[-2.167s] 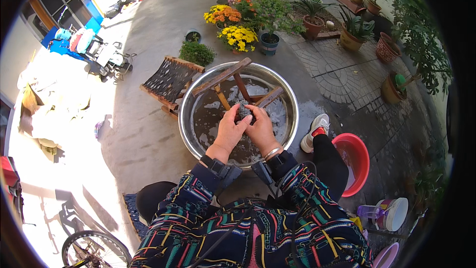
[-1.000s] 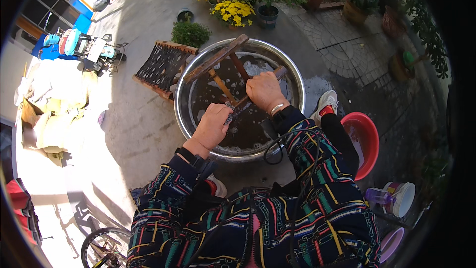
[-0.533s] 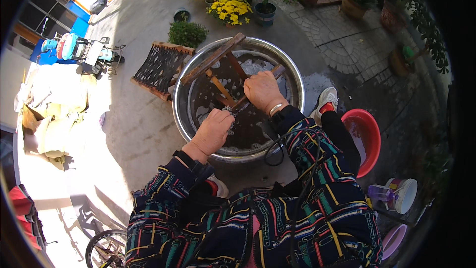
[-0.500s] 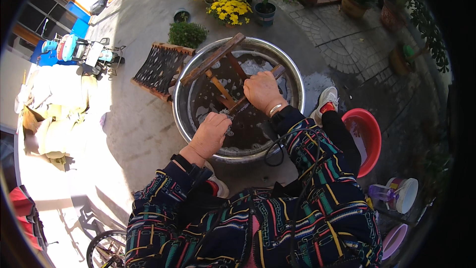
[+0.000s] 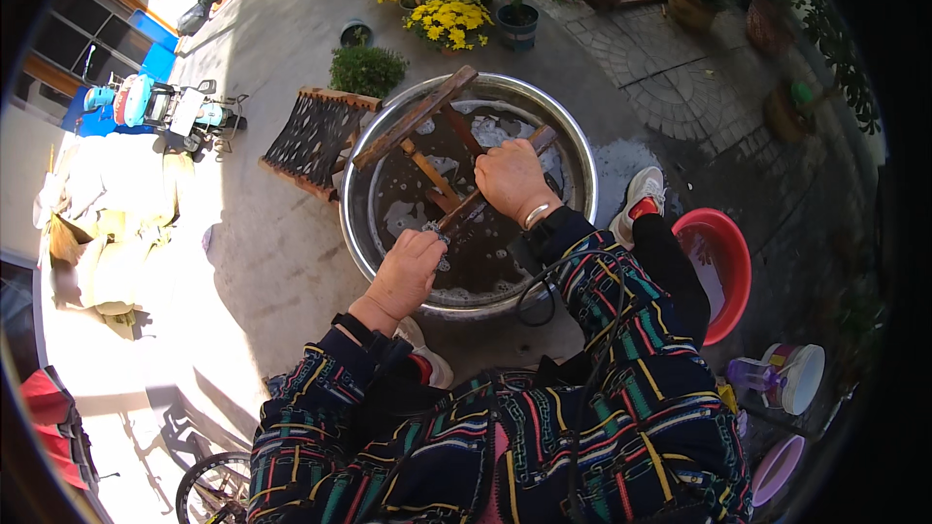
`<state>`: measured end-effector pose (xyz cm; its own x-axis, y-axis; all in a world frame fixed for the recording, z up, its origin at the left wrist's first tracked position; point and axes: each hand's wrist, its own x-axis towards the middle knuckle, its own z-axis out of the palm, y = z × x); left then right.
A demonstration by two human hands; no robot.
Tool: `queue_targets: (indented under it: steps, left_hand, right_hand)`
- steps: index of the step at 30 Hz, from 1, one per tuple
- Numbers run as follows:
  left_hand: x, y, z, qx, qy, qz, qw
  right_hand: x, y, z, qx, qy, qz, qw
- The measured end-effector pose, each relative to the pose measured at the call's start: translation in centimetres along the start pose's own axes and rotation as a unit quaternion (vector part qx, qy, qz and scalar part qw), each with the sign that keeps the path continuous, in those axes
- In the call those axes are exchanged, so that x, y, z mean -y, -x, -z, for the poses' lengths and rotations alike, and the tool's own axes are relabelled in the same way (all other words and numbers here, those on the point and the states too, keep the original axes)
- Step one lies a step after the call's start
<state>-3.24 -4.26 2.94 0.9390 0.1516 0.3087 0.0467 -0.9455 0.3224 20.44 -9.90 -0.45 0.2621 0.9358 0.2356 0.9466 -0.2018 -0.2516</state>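
A wooden frame (image 5: 417, 117), like that of a small stool, leans in a wide metal basin (image 5: 589, 175) of brown, foamy water (image 5: 485, 262). My right hand (image 5: 513, 178) is closed round its near bar, towards the bar's right end. At the left end of that bar, my left hand (image 5: 400, 274) presses a grey, curly scouring pad (image 5: 441, 236) against the wood; its fingers hide most of the pad. The frame's far bar rests across the basin's upper left rim. Crosspieces (image 5: 430, 170) run between the bars, partly under water.
A stool with a woven black seat (image 5: 316, 139) stands against the basin's left. Potted yellow flowers (image 5: 449, 23) are beyond it. To my right are a red tub (image 5: 740, 277), a white bucket (image 5: 801, 378) and a pink basin (image 5: 777, 471). A black cable (image 5: 555, 296) hangs by my right sleeve.
My left hand and the scouring pad have shifted slightly left and down along the near bar. My right hand keeps its grip in nearly the same place.
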Motion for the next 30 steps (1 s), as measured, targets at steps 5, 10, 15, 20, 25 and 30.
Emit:
queue_targets:
  steps: [5, 10, 15, 20, 25, 30]
  left_hand:
    - [0.0, -4.3, -2.3, -0.024, -0.014, -0.027, 0.999]
    - [-0.4, -4.1, -2.3, 0.018, -0.019, -0.017, 1.000]
    - [-0.5, 0.1, -0.2, 0.044, -0.044, -0.001, 0.998]
    - [-0.3, -4.8, -3.0, 0.032, -0.085, -0.051, 0.995]
    - [-0.5, -4.1, -2.3, 0.006, -0.062, -0.034, 0.997]
    - [-0.6, -0.3, -0.2, -0.031, -0.063, -0.034, 0.997]
  right_hand:
    - [-0.1, 0.0, 0.0, -0.036, -0.005, 0.018, 0.999]
    - [-0.3, 0.2, 0.1, -0.043, -0.014, 0.034, 0.998]
    - [0.1, 0.1, 0.0, -0.022, -0.022, 0.002, 1.000]
    - [0.1, -0.1, -0.2, -0.061, -0.022, 0.029, 0.997]
    - [-0.2, 0.0, -0.2, -0.060, -0.023, 0.043, 0.997]
    - [0.1, 0.0, -0.3, -0.036, -0.028, 0.010, 0.999]
